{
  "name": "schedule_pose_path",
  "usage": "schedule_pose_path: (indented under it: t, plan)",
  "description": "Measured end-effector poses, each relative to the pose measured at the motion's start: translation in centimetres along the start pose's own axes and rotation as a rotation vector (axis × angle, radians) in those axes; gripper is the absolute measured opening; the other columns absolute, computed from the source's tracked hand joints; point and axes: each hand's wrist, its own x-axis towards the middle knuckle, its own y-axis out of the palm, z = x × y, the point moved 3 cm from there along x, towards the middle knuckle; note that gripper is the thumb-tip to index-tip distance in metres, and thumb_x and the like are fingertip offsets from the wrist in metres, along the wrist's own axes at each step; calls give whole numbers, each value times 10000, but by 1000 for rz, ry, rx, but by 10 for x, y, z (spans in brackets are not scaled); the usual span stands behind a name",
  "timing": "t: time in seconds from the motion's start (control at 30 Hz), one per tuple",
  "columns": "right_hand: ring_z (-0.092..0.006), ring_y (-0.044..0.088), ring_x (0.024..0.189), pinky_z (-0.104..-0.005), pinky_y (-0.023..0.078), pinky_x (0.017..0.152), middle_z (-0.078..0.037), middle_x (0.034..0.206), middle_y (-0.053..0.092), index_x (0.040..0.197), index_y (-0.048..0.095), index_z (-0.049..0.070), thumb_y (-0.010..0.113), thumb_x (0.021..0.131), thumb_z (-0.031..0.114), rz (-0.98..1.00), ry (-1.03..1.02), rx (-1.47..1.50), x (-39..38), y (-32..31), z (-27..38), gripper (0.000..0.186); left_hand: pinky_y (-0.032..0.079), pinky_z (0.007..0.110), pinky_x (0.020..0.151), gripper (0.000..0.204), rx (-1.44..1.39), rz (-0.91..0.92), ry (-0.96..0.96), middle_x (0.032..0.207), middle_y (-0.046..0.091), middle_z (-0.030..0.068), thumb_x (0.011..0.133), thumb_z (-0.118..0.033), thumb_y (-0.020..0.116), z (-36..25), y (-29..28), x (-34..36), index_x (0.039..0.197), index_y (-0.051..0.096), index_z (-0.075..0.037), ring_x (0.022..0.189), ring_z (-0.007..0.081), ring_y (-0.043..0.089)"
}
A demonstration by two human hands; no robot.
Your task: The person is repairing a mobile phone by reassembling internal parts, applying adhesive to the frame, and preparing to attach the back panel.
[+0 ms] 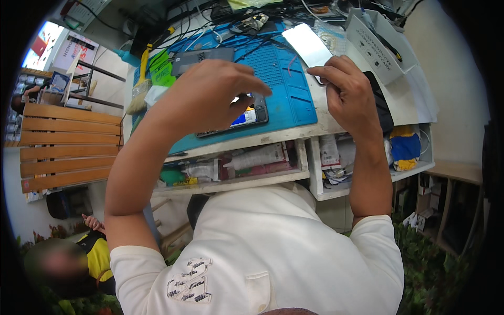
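My left hand (226,92) hovers over an opened phone (242,118) with blue inner parts showing, on a teal repair mat (295,107). Its fingers are bent but apart, and they partly cover the phone. My right hand (346,89) is closed at the lower end of a flat, pale, shiny phone-sized panel (303,42), gripping its edge; the fingertips partly hide that end. A dark phone or slab (381,107) lies beside that hand, partly behind it. A grey phone (189,60) lies at the back of the mat.
A yellow brush (140,89), tangled cables (252,42) and a white box (378,55) surround the mat. Two cluttered shelves (306,170) sit under the desk edge. An orange slatted bench (68,147) stands left; a person in yellow and black (97,257) is at lower left.
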Motion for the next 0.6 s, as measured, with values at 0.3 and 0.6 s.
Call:
schedule_pose_path:
  t: [0.3, 0.6]
  plan:
    - [-292, 677, 884, -423, 562, 803, -107, 915, 698, 1053, 806, 21, 627, 835, -136, -2, -27, -30, -1, 1, -2, 322, 580, 433, 713, 330, -49, -17, 77, 938, 781, 92, 940, -101, 827, -4, 1, 1, 1263, 819, -167, 741, 295, 741]
    - [-263, 664, 843, -401, 541, 746, -112, 909, 681, 1087, 809, 8, 596, 821, -173, 21, -45, -11, -2, 5, -2, 386, 592, 390, 743, 486, -49, -9, 15, 947, 773, 70, 911, -58, 845, -3, 4, -7, 1369, 764, -198, 844, 259, 758]
